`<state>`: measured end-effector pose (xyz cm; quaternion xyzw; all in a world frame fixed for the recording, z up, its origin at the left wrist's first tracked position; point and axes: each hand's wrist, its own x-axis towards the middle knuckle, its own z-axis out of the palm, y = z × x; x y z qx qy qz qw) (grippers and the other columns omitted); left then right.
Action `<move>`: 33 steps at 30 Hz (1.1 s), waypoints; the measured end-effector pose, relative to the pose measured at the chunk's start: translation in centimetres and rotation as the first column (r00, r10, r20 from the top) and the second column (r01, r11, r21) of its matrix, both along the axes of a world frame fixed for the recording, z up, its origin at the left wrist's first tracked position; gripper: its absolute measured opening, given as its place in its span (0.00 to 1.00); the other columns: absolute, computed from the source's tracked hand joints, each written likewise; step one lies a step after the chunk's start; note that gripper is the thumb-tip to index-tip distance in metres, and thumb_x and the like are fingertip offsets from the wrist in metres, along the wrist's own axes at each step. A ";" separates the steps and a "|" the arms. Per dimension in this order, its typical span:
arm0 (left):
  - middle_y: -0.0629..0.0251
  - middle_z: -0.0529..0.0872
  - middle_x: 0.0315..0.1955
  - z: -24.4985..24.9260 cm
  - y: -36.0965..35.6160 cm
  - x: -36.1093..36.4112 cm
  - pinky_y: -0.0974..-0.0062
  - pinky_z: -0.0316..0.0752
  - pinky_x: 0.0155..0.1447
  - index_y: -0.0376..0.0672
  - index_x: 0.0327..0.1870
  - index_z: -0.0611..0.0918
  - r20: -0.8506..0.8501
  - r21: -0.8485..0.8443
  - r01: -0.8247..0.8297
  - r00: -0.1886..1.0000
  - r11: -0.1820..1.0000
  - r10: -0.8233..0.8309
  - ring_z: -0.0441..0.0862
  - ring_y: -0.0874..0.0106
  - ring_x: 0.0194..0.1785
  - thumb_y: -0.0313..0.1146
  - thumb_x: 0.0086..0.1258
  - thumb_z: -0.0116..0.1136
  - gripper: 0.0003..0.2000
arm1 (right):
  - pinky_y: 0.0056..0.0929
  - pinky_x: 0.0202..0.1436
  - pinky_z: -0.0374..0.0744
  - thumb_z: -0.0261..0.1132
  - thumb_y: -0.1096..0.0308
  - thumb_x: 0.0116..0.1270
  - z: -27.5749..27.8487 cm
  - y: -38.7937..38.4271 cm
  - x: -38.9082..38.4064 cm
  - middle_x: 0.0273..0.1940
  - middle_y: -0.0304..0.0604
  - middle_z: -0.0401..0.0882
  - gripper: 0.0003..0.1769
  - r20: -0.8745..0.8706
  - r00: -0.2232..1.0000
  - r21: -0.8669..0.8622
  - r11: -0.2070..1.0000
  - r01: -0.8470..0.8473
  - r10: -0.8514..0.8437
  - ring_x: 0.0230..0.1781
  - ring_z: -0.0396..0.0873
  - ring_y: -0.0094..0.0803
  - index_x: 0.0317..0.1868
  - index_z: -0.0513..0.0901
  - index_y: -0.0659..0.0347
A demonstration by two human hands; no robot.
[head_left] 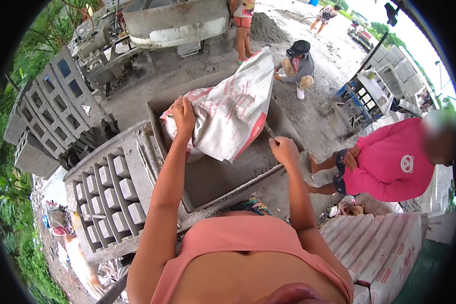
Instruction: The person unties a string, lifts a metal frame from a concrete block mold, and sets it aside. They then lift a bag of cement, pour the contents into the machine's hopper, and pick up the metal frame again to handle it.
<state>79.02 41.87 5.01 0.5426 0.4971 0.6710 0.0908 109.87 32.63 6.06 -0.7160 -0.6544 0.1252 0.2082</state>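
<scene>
A white sack with red print (230,109) lies over a shallow grey trough (228,190), one corner of it standing up. My left hand (182,114) is closed on the sack's left end. To the right of the sack, my right hand (285,150) is closed around a thin dark handle (269,130) that runs up toward the sack's edge. The far end of that handle is hidden behind the sack. Grey powder coats the bottom of the trough.
A block mould (110,195) adjoins the trough on the left, with hollow blocks (55,104) beyond. Stacked sacks (375,243) lie lower right. A person in pink (390,159) stands right; another crouches (299,66) past the trough. A large metal drum (177,23) stands behind.
</scene>
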 end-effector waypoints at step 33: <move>0.54 0.68 0.14 -0.6 0.1 -0.3 0.64 0.59 0.31 0.33 0.16 0.66 -0.063 -0.010 -0.013 0.998 1.000 0.012 0.66 0.60 0.20 0.30 0.65 0.41 0.15 | 0.42 0.36 0.75 0.58 0.54 0.59 -0.8 -0.2 0.5 0.27 0.51 0.79 0.17 0.052 0.998 -0.029 0.999 -0.038 0.039 0.31 0.78 0.49 0.27 0.80 0.61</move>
